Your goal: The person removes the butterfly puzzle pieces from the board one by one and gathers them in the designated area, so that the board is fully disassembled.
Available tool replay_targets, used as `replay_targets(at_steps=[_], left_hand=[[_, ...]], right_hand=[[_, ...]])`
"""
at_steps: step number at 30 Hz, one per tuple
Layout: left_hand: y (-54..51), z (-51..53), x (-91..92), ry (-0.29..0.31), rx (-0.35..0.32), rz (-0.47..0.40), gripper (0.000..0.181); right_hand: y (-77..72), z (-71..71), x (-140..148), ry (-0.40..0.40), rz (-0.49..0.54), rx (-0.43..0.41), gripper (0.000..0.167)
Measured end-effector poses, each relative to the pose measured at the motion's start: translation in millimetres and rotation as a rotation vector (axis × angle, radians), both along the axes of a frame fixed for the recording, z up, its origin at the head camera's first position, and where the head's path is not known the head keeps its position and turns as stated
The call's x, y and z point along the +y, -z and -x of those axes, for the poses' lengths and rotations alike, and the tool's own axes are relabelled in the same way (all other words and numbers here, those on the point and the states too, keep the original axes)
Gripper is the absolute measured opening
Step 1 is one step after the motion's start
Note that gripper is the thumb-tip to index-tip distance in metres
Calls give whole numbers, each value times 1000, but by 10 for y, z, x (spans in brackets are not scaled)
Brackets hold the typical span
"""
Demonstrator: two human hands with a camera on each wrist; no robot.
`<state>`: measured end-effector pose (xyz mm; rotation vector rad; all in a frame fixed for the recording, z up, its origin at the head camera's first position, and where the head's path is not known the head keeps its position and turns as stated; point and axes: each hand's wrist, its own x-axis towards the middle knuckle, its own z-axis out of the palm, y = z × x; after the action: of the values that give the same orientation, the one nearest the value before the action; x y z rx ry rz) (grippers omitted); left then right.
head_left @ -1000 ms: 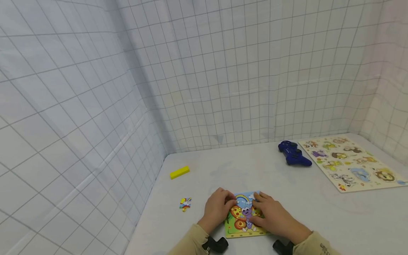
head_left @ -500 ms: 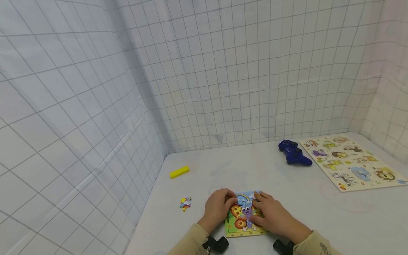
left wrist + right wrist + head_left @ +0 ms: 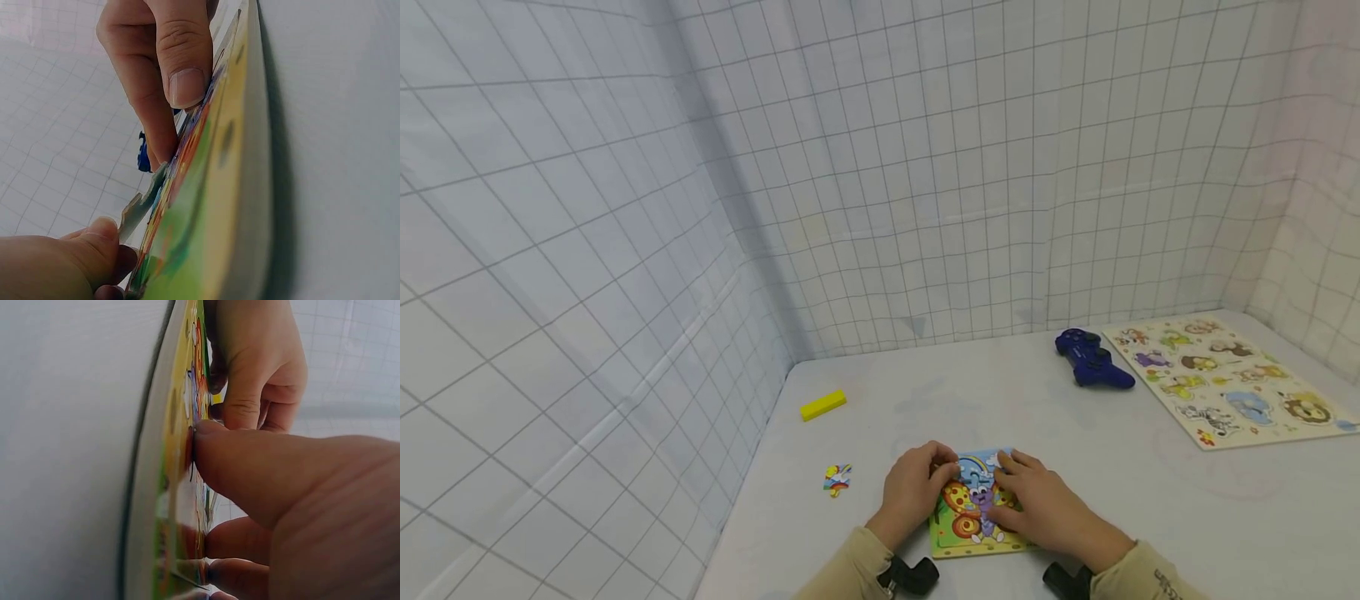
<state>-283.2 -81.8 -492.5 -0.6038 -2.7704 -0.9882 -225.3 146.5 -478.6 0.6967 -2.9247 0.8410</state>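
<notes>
A square puzzle board [image 3: 973, 546] with a purple butterfly picture lies on the table between both hands. At its left side the left hand [image 3: 912, 490] pinches a thin puzzle piece [image 3: 139, 209] between thumb and fingers; in the left wrist view the piece stands tilted against the board's face. On the right part of the board rests the right hand [image 3: 1051, 510], its thumb and fingertips pressing on the picture, as the right wrist view also shows. A loose puzzle piece [image 3: 837, 478] lies on the table left of the left hand.
Farther back on the left lies a yellow block [image 3: 823, 405]. A dark blue game controller [image 3: 1092, 360] sits at the back right, beside a large board with animal pictures [image 3: 1232, 383]. Grid-patterned sheets [image 3: 910, 183] stand behind and at both sides of the table.
The left hand has shifted very slightly to the right at the board's upper left. The right hand stays where it was on the board.
</notes>
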Motion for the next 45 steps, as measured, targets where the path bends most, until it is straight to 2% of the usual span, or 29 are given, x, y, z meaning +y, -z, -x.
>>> replay_targets(at_steps=[7, 10, 17, 21, 25, 31, 34, 38, 45], left_hand=[[6, -8, -3, 16, 24, -3, 6], [12, -15, -3, 16, 10, -29, 7], [6, 0, -54, 23, -80, -214, 9], [-63, 30, -224, 11, -128, -297, 10], [-156, 54, -530, -45, -178, -333, 17], [-202, 63, -1024, -210, -153, -273, 18], [-202, 59, -1196, -258, -160, -248, 15], [-212, 79, -1287, -283, -172, -216, 13], [-174, 109, -1304, -292, -167, -132, 11]], right_hand=[[7, 15, 1, 3, -8, -2, 66], [1, 16, 1, 3, -5, -15, 66], [-19, 5, 3, -7, 20, -42, 67], [3, 9, 9, -12, 19, -22, 68], [21, 14, 19, -10, 14, -2, 66], [29, 21, 38, -8, -4, -2, 66], [26, 20, 33, -2, -15, -3, 66], [29, 28, 29, 16, -22, 2, 66], [28, 19, 20, 33, -11, -31, 66]])
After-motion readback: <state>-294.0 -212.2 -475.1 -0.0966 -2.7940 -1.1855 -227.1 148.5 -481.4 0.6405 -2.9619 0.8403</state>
